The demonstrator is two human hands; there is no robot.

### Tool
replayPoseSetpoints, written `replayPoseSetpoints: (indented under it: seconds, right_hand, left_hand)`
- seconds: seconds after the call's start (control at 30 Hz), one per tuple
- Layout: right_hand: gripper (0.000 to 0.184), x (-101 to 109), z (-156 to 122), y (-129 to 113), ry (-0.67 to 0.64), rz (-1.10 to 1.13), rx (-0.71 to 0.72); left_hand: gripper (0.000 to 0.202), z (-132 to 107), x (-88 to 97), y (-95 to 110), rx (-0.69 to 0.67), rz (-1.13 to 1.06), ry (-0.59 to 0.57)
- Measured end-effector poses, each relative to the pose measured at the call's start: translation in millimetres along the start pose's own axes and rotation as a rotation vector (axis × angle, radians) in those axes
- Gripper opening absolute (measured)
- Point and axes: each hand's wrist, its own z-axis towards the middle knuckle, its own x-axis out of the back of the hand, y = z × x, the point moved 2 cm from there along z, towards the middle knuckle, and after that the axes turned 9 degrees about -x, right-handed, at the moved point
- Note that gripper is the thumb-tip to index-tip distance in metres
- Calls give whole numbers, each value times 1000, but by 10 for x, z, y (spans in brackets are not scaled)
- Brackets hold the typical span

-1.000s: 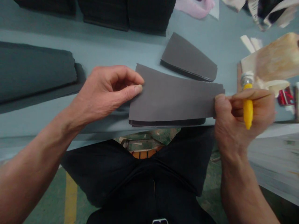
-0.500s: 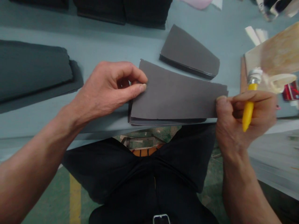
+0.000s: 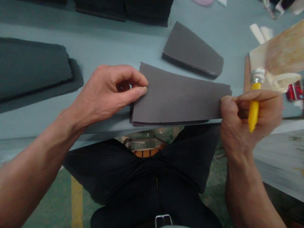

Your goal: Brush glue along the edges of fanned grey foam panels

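Note:
A tapered dark-grey sheet (image 3: 178, 98) lies over a small pile of like sheets at the table's near edge. The thumb and index finger of my left hand (image 3: 114, 90) pinch its left edge. At its narrower right end, my right hand (image 3: 251, 117) grips the edge between thumb and forefinger. A yellow-handled brush (image 3: 254, 110) with a metal collar and whitish tip is also tucked among my right fingers, its tip pointing away from me. Just behind the sheet rests a neat stack of similar grey pieces (image 3: 193, 50).
Dark fabric-like pieces (image 3: 33, 69) are piled at left, with black stacks (image 3: 123, 11) along the back. A stained board (image 3: 282, 47), white strips (image 3: 257, 33) and a red shiny object (image 3: 294, 91) are at right. The table edge (image 3: 99, 136) runs before my lap.
The sheet's near edge has come down slightly, covering more of the pile beneath. Both hands keep their pinch and have barely moved; the view has shifted a little.

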Motion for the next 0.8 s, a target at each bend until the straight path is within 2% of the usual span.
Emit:
replayPoseSetpoints:
  seconds: [0.37,0.67,0.8]
  right_hand:
    - [26,12,-35,68,-3,60,11]
    - [25,21,-52,86,-10,63,38]
    - [23,17,-47,115,-13,55,91]
  left_hand:
    - [6,-9,-33,1,-126,-50,-27]
    - [5,49,-47,-41,-121,-96,-12]
    - [9,30,-54,-81,-168,-23,-26]
